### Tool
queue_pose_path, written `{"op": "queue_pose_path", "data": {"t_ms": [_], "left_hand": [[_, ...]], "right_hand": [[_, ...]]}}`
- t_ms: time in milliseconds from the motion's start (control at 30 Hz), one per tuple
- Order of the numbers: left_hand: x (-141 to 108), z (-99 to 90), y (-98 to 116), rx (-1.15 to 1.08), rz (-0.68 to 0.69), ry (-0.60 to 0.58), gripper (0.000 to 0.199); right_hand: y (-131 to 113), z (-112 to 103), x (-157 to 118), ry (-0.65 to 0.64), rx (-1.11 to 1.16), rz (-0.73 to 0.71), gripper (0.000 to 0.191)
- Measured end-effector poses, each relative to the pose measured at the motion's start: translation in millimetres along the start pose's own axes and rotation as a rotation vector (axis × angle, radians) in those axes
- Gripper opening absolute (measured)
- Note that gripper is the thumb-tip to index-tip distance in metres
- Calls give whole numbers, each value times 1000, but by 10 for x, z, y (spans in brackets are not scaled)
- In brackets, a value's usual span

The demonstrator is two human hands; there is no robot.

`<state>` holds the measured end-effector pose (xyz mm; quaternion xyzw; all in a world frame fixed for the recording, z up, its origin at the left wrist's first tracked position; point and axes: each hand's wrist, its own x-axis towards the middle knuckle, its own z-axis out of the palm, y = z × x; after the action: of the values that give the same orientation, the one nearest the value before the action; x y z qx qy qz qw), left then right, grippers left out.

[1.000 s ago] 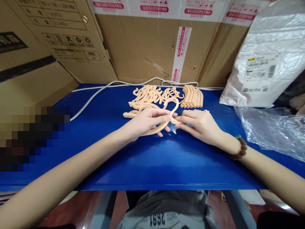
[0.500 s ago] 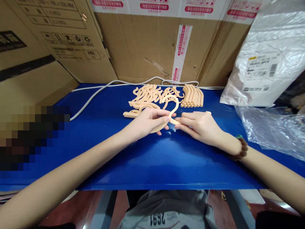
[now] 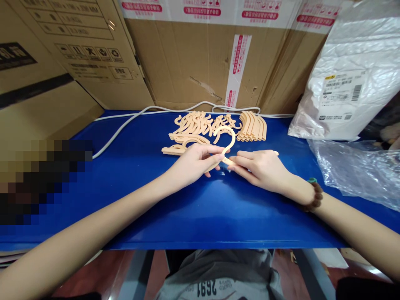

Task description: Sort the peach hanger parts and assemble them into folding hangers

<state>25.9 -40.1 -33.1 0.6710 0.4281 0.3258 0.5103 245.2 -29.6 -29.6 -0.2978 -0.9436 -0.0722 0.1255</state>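
Observation:
A beige plastic clothes hanger (image 3: 233, 139) is held between both hands above the middle of the table, its curved hook pointing up. My left hand (image 3: 192, 166) is closed around one arm of it, thumb near the base of the hook. My right hand (image 3: 262, 168) pinches the other arm, next to the hook's base. A small tip of that arm shows past the right knuckles; the palm hides most of the rest. Just behind my left hand lie folded hangers (image 3: 173, 149) of the same beige.
Behind the hands lie a pile of curved hook pieces (image 3: 195, 123), smaller parts (image 3: 224, 121) and a row of hanger arms (image 3: 253, 127). A white cable (image 3: 125, 121) runs along the back by cardboard boxes (image 3: 187, 62). A white parcel bag (image 3: 340, 83) and clear plastic (image 3: 353, 166) are at right.
My right hand has turned and dropped slightly, so more of the arm's tip shows past its knuckles. The hook has shifted a little to the right. The left hand keeps its hold.

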Motion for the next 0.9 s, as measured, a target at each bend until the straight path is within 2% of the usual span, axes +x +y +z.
{"op": "queue_pose_path", "data": {"t_ms": [333, 567, 767, 900], "left_hand": [[11, -2, 1, 52, -10, -14, 36], [7, 3, -54, 448, 223, 47, 30], [-22, -19, -2, 595, 261, -45, 29], [-47, 0, 4, 767, 295, -82, 31]], "right_hand": [[19, 34, -1, -22, -32, -4, 46], [38, 40, 9, 34, -31, -79, 39], [107, 23, 4, 103, -35, -114, 50], [126, 1, 3, 157, -46, -117, 57]]}}
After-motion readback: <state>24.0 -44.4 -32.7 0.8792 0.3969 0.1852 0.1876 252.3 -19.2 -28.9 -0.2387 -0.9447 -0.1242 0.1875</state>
